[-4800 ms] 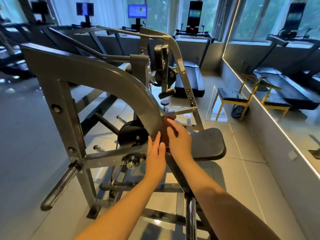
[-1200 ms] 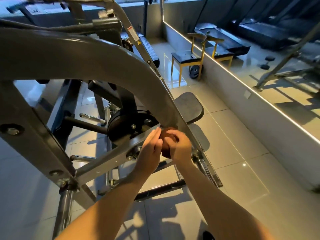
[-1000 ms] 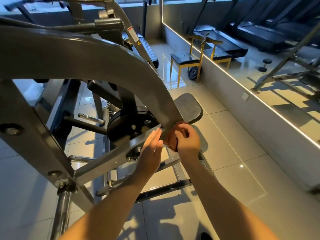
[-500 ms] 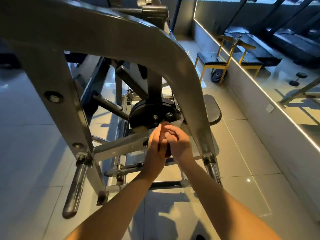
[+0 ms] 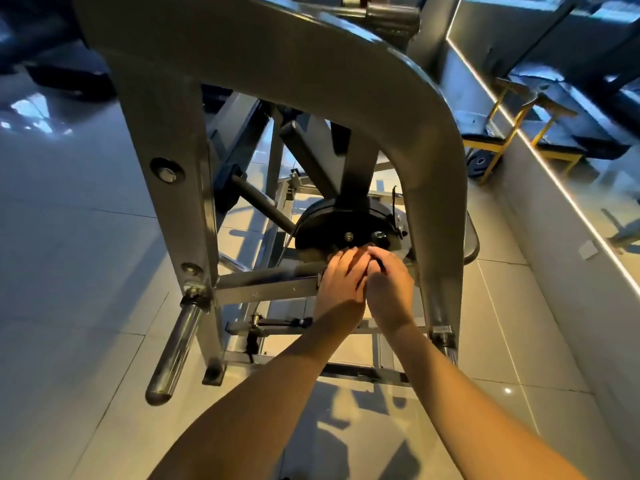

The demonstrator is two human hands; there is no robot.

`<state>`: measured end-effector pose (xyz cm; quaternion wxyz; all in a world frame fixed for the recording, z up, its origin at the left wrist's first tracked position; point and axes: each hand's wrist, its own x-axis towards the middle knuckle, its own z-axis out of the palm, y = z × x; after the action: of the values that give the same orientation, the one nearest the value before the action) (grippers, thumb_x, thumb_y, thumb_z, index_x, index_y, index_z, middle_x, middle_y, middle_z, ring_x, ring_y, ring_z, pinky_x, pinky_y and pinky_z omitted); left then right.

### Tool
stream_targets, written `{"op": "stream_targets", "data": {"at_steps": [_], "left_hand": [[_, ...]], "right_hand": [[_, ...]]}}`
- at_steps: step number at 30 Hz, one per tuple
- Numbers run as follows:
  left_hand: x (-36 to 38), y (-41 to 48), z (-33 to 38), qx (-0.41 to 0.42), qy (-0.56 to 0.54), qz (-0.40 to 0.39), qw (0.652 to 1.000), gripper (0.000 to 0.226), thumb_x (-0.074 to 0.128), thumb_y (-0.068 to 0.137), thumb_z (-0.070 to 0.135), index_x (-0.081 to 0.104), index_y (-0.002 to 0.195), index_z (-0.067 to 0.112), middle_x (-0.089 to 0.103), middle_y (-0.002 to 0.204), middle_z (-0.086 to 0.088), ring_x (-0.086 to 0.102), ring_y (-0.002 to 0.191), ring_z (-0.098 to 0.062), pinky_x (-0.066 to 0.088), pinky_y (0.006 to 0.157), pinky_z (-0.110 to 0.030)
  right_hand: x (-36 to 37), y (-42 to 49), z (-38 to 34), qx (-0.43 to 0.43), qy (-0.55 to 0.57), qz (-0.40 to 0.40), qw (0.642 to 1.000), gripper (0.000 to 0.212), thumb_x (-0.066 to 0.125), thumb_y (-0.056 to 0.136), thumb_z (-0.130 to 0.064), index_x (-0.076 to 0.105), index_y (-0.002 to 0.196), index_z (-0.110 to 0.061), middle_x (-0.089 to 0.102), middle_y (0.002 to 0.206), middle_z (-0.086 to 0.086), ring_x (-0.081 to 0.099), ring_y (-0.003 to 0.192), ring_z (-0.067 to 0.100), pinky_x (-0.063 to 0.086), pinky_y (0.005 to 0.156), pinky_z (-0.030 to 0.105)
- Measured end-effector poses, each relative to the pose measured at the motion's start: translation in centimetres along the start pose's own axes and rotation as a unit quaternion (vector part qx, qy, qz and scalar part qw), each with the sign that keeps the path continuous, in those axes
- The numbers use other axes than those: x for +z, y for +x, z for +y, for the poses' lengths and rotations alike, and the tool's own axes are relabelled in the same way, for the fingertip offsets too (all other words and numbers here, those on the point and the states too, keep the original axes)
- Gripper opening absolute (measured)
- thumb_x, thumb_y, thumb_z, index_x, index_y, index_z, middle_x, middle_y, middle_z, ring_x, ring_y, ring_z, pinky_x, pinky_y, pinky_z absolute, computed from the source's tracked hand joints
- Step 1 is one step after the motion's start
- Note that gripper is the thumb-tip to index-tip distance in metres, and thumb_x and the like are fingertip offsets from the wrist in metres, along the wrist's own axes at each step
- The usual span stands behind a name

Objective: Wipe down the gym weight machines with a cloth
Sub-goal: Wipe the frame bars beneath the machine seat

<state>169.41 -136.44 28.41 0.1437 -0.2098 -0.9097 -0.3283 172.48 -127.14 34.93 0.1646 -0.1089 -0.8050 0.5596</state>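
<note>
- Cloth (image 5: 379,264): almost hidden between both hands, at the crossbar (image 5: 270,284) under the black weight plate (image 5: 332,226).
- Right hand (image 5: 389,284): fingers curled round cloth.
- Left hand (image 5: 341,277): fingers straight, pressed alongside.
- Judged best: firm, overlapping strokes along the bar.

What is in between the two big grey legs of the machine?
In the head view: a black plate, a grey crossbar, and the left hand and right hand pressed together at the plate's lower edge.
</note>
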Motion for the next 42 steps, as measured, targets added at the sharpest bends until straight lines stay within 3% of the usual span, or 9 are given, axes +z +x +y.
{"op": "stream_targets", "data": {"at_steps": [2, 5, 7, 9, 17, 24, 32, 36, 42], "left_hand": [[-0.6, 0.0, -0.8, -0.01, 0.016, -0.015, 1.0, 0.044, 0.053, 0.103, 0.038, 0.036, 0.142, 0.03, 0.046, 0.148, -0.002, 0.044, 0.138, -0.026, 0.041, 0.114, -0.047], [-2.3, -1.0, -3.2, -0.106, -0.014, -0.024, 0.994, 0.035, 0.037, 0.108, 0.038, 0.043, 0.142, 0.034, 0.046, 0.147, 0.005, 0.042, 0.137, -0.02, 0.043, 0.112, -0.045], [-3.8, -1.8, -5.3, -0.149, -0.013, -0.027, 0.988, 0.037, 0.034, 0.108, 0.037, 0.049, 0.141, 0.029, 0.05, 0.142, 0.002, 0.046, 0.13, -0.021, 0.046, 0.108, -0.044], [-5.1, -2.8, -7.7, -0.186, -0.015, -0.024, 0.982, 0.037, 0.038, 0.108, 0.032, 0.052, 0.14, 0.021, 0.052, 0.139, -0.004, 0.048, 0.127, -0.023, 0.045, 0.108, -0.043], [-6.8, -5.0, -14.8, -0.331, -0.045, 0.013, 0.943, 0.035, 0.041, 0.107, 0.032, 0.055, 0.139, 0.025, 0.05, 0.132, -0.007, 0.047, 0.13, -0.027, 0.044, 0.11, -0.051], [-4.8, -4.5, -6.9, -0.234, -0.072, 0.013, 0.969, 0.041, 0.042, 0.103, 0.022, 0.054, 0.142, 0.021, 0.044, 0.148, -0.006, 0.031, 0.144, -0.027, 0.034, 0.119, -0.048], [-4.8, -5.2, -9.4, -0.371, -0.201, 0.112, 0.899, 0.039, 0.055, 0.102, 0.016, 0.049, 0.138, 0.029, 0.03, 0.15, -0.007, 0.04, 0.138, -0.03, 0.045, 0.106, -0.038], [-3.5, -4.7, -7.6, -0.391, -0.274, 0.183, 0.859, 0.039, 0.054, 0.102, 0.013, 0.048, 0.139, 0.026, 0.026, 0.155, -0.006, 0.04, 0.137, -0.024, 0.045, 0.102, -0.034], [-0.3, -4.2, -2.8, -0.331, -0.274, 0.185, 0.884, 0.037, 0.054, 0.103, 0.018, 0.05, 0.139, 0.028, 0.032, 0.146, -0.002, 0.044, 0.124, -0.01, 0.051, 0.093, -0.021]], "right_hand": [[0.5, -0.2, -0.2, -0.055, -0.007, -0.014, 0.998, 0.022, 0.052, 0.099, -0.009, 0.067, 0.115, -0.004, 0.067, 0.113, 0.003, 0.062, 0.109, 0.003, 0.052, 0.1, 0.029], [2.2, -1.0, -0.7, -0.116, -0.103, -0.023, 0.988, 0.023, 0.052, 0.099, 0.002, 0.07, 0.113, -0.004, 0.068, 0.104, -0.006, 0.057, 0.098, -0.016, 0.046, 0.094, 0.008], [4.1, -1.3, -0.6, -0.143, -0.143, -0.054, 0.978, 0.025, 0.053, 0.099, -0.004, 0.07, 0.117, -0.007, 0.071, 0.112, 0.003, 0.059, 0.103, -0.004, 0.051, 0.101, 0.022], [5.9, -1.4, -0.8, -0.112, -0.156, -0.12, 0.974, 0.026, 0.051, 0.101, -0.008, 0.069, 0.12, -0.009, 0.069, 0.117, 0.005, 0.06, 0.109, 0.012, 0.05, 0.106, 0.037], [10.5, -1.7, -1.4, -0.003, -0.168, -0.227, 0.959, 0.033, 0.05, 0.102, -0.01, 0.065, 0.131, -0.019, 0.062, 0.126, -0.004, 0.054, 0.118, 0.009, 0.044, 0.11, 0.033], [7.7, -2.9, 0.8, -0.017, -0.099, -0.131, 0.986, 0.025, 0.054, 0.101, -0.006, 0.072, 0.117, -0.014, 0.068, 0.111, -0.006, 0.059, 0.1, -0.009, 0.048, 0.086, 0.007], [5.7, -2.9, 1.7, -0.076, -0.111, -0.167, 0.977, 0.025, 0.055, 0.101, -0.007, 0.071, 0.117, -0.017, 0.069, 0.11, -0.011, 0.065, 0.105, 0.0, 0.053, 0.094, 0.018], [4.7, -2.8, 2.5, -0.147, -0.124, -0.147, 0.97, 0.026, 0.055, 0.099, 0.0, 0.071, 0.115, -0.012, 0.063, 0.107, -0.017, 0.059, 0.101, -0.017, 0.047, 0.089, 0.006], [2.3, -2.6, 3.4, -0.146, -0.08, -0.211, 0.963, 0.032, 0.054, 0.1, 0.0, 0.067, 0.111, -0.027, 0.062, 0.104, -0.026, 0.061, 0.101, -0.013, 0.046, 0.087, 0.004]]}}
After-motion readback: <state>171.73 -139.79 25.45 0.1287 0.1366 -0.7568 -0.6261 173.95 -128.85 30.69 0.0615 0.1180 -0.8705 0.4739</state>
